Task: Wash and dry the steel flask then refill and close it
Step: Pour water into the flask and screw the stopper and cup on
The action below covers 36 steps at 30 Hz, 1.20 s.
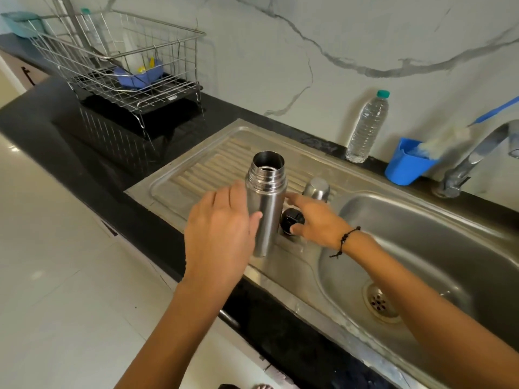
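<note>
Both hands busy: left hand [222, 223] loosely wraps the upright open steel flask [266, 203], right hand [314, 220] pinches the black stopper [292, 220] on the steel sink drainboard [196, 175], black counter [84, 130] around it.

Brushed steel, glossy stone

Flask [265, 209] and sink [438, 248] brushed steel; worktop [92, 141] glossy black; stopper [292, 220] black plastic.
</note>
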Each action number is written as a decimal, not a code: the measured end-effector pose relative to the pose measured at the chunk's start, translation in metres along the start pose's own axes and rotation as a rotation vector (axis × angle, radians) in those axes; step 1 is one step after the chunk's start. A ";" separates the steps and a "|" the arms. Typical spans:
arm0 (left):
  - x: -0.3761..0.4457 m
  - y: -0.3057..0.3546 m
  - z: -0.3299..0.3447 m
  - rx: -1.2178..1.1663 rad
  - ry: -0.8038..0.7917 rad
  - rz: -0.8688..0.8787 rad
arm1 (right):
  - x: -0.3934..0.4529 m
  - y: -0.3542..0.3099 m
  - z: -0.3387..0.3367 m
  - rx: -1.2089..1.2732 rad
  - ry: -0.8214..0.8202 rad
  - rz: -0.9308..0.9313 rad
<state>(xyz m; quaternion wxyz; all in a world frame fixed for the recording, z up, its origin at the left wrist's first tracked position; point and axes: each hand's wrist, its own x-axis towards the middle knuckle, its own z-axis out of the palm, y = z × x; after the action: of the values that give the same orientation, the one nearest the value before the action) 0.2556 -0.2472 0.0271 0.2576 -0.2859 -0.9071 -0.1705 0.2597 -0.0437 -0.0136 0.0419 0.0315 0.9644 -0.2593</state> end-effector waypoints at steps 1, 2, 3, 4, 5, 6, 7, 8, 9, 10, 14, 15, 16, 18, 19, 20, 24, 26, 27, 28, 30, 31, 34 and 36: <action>-0.002 0.010 -0.010 -0.043 0.036 0.033 | -0.003 0.002 -0.007 -0.029 0.011 0.007; -0.002 0.023 -0.018 -0.094 0.056 0.075 | -0.006 0.006 -0.015 -0.056 0.024 0.021; -0.002 0.035 -0.022 -0.138 0.076 0.122 | -0.010 0.010 -0.023 -0.081 0.038 0.035; 0.000 0.049 -0.022 -0.174 0.081 0.177 | -0.013 0.016 -0.032 -0.107 0.056 0.050; 0.002 0.061 -0.017 -0.182 0.077 0.233 | -0.017 0.020 -0.040 -0.138 0.071 0.059; 0.006 0.071 -0.008 -0.169 0.051 0.272 | -0.020 0.025 -0.048 -0.171 0.079 0.077; 0.014 0.081 0.005 -0.143 0.016 0.301 | -0.024 0.032 -0.058 -0.208 0.086 0.114; 0.023 0.089 0.020 -0.117 -0.028 0.302 | -0.027 0.040 -0.066 -0.250 0.089 0.159; 0.034 0.099 0.037 -0.095 -0.062 0.295 | -0.030 0.050 -0.075 -0.297 0.096 0.201; 0.046 0.107 0.055 -0.083 -0.109 0.283 | -0.031 0.059 -0.084 -0.351 0.102 0.232; 0.109 0.150 0.104 -0.016 -0.252 0.292 | -0.027 0.088 -0.120 -0.530 0.159 0.327; 0.126 0.159 0.122 0.007 -0.299 0.266 | -0.023 0.092 -0.131 -0.539 0.175 0.346; 0.141 0.166 0.136 0.016 -0.341 0.234 | -0.018 0.094 -0.141 -0.540 0.195 0.365; 0.175 0.181 0.159 0.003 -0.300 0.157 | -0.001 0.101 -0.167 -0.532 0.263 0.394; 0.191 0.189 0.170 -0.026 -0.263 0.112 | 0.011 0.105 -0.181 -0.528 0.300 0.406; 0.204 0.195 0.182 -0.088 -0.300 0.074 | 0.024 0.109 -0.193 -0.525 0.334 0.412; 0.249 0.211 0.232 -0.288 -0.375 -0.064 | 0.083 0.135 -0.239 -0.513 0.433 0.406; 0.262 0.215 0.258 -0.391 -0.356 -0.141 | 0.113 0.148 -0.252 -0.461 0.413 0.405; 0.267 0.218 0.271 -0.459 -0.352 -0.170 | 0.129 0.156 -0.257 -0.427 0.384 0.415; 0.269 0.221 0.281 -0.527 -0.339 -0.197 | 0.141 0.163 -0.258 -0.408 0.352 0.428; 0.273 0.223 0.295 -0.640 -0.301 -0.232 | 0.156 0.173 -0.254 -0.417 0.333 0.428; 0.272 0.223 0.300 -0.681 -0.280 -0.242 | 0.158 0.176 -0.251 -0.434 0.356 0.413; 0.266 0.220 0.311 -0.759 -0.244 -0.253 | 0.157 0.181 -0.244 -0.463 0.433 0.352; 0.263 0.219 0.312 -0.826 -0.210 -0.271 | 0.156 0.180 -0.243 -0.421 0.410 0.357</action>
<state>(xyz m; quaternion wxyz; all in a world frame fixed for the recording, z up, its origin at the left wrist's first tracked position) 0.0880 0.1787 -0.0411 0.0036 -0.2589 -0.8136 -0.5206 0.1034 0.2395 0.0912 -0.1024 0.2420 0.9644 -0.0312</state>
